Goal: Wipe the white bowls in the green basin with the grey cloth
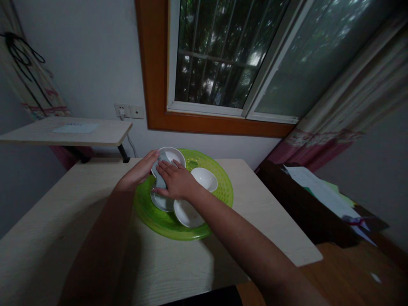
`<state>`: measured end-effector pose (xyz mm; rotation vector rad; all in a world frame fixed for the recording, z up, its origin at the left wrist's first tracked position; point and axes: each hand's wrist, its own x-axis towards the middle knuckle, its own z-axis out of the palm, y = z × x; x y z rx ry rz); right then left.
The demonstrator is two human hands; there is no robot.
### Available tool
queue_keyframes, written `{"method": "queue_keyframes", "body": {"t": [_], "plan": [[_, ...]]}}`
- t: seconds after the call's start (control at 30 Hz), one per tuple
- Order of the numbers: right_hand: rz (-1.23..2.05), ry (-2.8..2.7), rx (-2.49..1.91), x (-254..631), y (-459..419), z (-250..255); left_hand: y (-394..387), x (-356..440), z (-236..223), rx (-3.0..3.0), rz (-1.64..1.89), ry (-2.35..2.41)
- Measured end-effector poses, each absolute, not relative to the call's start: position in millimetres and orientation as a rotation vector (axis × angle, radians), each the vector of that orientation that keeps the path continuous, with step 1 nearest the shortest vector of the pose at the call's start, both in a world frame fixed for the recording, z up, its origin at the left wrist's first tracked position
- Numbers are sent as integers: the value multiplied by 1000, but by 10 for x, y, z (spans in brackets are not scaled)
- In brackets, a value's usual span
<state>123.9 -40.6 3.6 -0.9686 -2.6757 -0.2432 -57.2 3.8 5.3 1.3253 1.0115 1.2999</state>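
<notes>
On the table lies a round, translucent green plastic tray [225, 180] holding several white dishes. My left hand [142, 171] is closed on the left side of a white bowl [175, 155], which is tilted at the tray's back left. A grey cloth [160, 180] lies over the bowl's left part and hangs below it. My right hand [177, 180] holds the cloth against the bowl, its fingers laid over the fabric. Below the hands is another dish [162, 203], partly covered. A white bowl [205, 179] sits to the right, and another [188, 213] at the front, partly behind my right wrist.
The pale wooden table [255, 221] stands against the wall under a barred window [219, 55]. At the left, a raised shelf [47, 134] carries a sheet of paper [76, 128]. Papers [318, 187] lie on a dark piece of furniture [302, 204] at the right.
</notes>
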Motion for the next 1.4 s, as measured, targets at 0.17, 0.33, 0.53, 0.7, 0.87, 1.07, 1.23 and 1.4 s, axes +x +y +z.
{"method": "queue_keyframes", "body": {"t": [0.17,0.33,0.53,0.7,0.87,1.07,1.23,1.4], "plan": [[-330,-2632,-1131,1220,-415,49,11,-550,79,1263,1263,957],[-421,-2588,-1264,1220,-435,129,29,-567,60,1304,1328,974],[-403,-2680,-1202,1235,-455,222,78,-591,7,1314,1346,1018],[-313,-2745,-1021,1286,-451,242,97,-589,27,1256,1378,1020],[-171,-2678,-918,1300,-456,240,92,-591,68,1122,1414,900],[-108,-2640,-926,1304,-451,214,122,-627,24,1081,1420,857],[-97,-2634,-903,1321,-450,221,136,-624,11,1065,1435,866],[-85,-2618,-863,1342,-432,247,134,-609,37,1021,1459,907]]}}
